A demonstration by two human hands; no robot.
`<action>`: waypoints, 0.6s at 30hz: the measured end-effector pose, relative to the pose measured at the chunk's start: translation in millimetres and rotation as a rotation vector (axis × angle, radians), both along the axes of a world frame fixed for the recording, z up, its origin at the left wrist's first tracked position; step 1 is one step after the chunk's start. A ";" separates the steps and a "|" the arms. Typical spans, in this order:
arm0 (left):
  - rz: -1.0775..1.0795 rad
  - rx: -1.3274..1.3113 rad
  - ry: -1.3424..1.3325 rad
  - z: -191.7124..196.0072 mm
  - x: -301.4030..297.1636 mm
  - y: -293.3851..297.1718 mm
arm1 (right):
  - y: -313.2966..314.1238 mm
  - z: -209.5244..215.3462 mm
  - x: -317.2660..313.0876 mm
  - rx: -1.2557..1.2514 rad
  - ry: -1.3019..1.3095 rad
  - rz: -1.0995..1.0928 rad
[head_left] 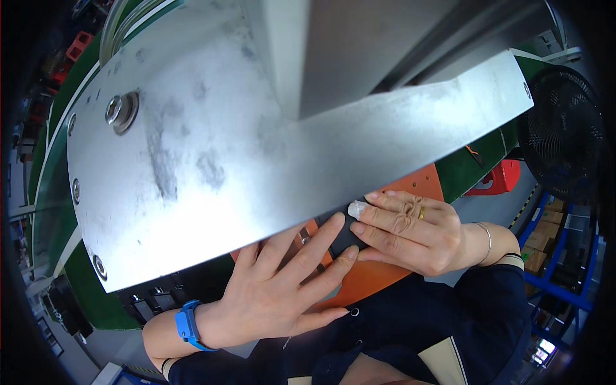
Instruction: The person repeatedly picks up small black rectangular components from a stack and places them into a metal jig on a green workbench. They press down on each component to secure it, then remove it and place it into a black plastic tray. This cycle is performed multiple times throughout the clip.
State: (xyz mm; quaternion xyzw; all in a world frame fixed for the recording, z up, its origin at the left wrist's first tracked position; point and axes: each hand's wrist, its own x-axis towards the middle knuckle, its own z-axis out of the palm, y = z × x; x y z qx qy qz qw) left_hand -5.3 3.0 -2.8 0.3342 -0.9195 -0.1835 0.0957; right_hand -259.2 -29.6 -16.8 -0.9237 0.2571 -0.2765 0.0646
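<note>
A dark, flat-faced part [344, 237] lies on an orange plate [369, 284] under the near edge of a large metal machine cover [212, 179]. My left hand [279, 282] is open, its fingers spread. Its index and middle fingertips touch the left side of the dark part, and other fingertips pass under the cover's edge. My right hand [410, 231] is closed on the part's right end, fingers bent and close together. A small white patch [357, 209] shows at one right fingertip; whether it is a wrapping or a held scrap I cannot tell. The cover hides the part's far side.
An upright metal block [378, 51] rises from the cover. A bolt [120, 112] sticks up at left. Black fittings [160, 298] sit below the cover's left edge. At right are a black fan [564, 128], a red stool [497, 178] and a blue rack [552, 256] with boxes.
</note>
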 end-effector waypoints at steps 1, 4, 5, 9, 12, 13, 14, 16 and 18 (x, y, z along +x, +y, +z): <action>0.000 0.006 -0.004 0.3 -0.2 1.4 | 1.4 0.0 -0.1 0.001 -0.002 -0.001; -0.004 -0.019 0.002 0.2 -0.7 -1.3 | 0.5 2.1 0.4 -0.003 0.011 -0.019; -0.002 -0.018 0.000 0.8 -0.9 -0.7 | 0.9 2.0 0.3 -0.008 0.014 -0.020; 0.007 -0.025 -0.008 3.1 -1.4 -0.2 | 2.0 3.3 0.7 -0.011 0.021 -0.025; 0.005 -0.034 -0.011 3.7 -2.3 -0.7 | 1.9 5.3 0.2 -0.003 0.027 -0.024; 0.004 -0.032 -0.011 3.3 -2.2 -1.0 | 1.3 5.4 0.0 0.001 0.030 -0.023; 0.006 -0.032 -0.012 3.2 -2.0 -1.2 | 0.9 5.4 -0.1 0.004 0.032 -0.023; 0.008 -0.031 -0.014 2.8 -1.8 -0.9 | 1.2 5.3 -0.4 0.008 0.036 -0.025; 0.006 -0.033 -0.012 2.7 -2.0 -0.7 | 1.3 4.5 -0.1 -0.001 0.031 -0.023</action>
